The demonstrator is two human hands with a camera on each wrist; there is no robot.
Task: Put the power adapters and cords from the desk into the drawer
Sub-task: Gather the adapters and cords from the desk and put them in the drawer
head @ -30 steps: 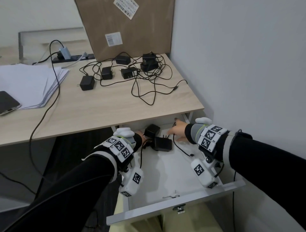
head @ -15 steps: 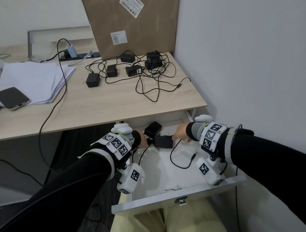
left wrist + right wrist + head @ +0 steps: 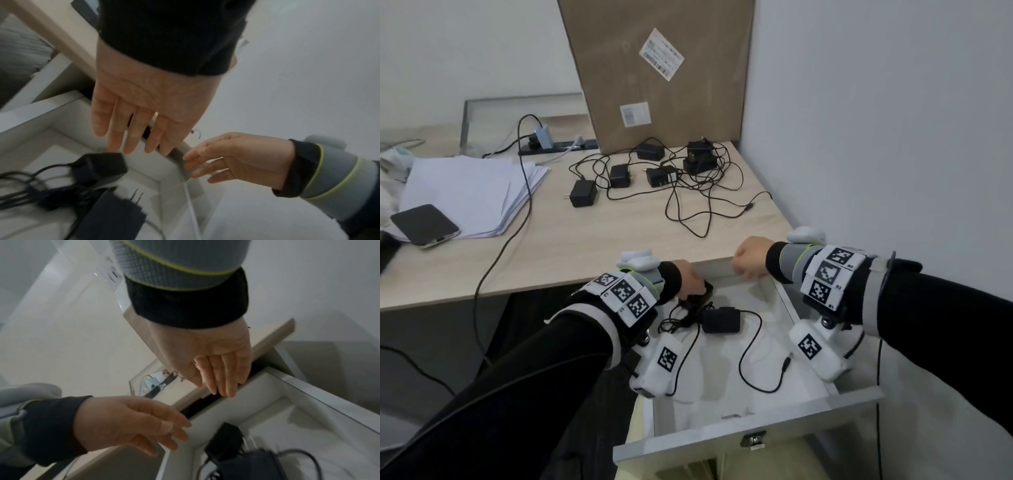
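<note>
Two black power adapters and a loose cord lie at the back of the open white drawer. My left hand hovers just over the rear adapter, fingers straight, holding nothing. At the desk's front edge my right hand is empty too, with relaxed fingers. On the desk, several more black adapters sit in a tangle of cords.
A cardboard box leans at the desk's back. A paper stack, a phone and a power strip lie to the left. One cable hangs over the desk front. A wall borders the right.
Both hands have left the adapters at the drawer's back and risen toward the desk edge. The cord that the right hand touched now lies loose in the drawer.
</note>
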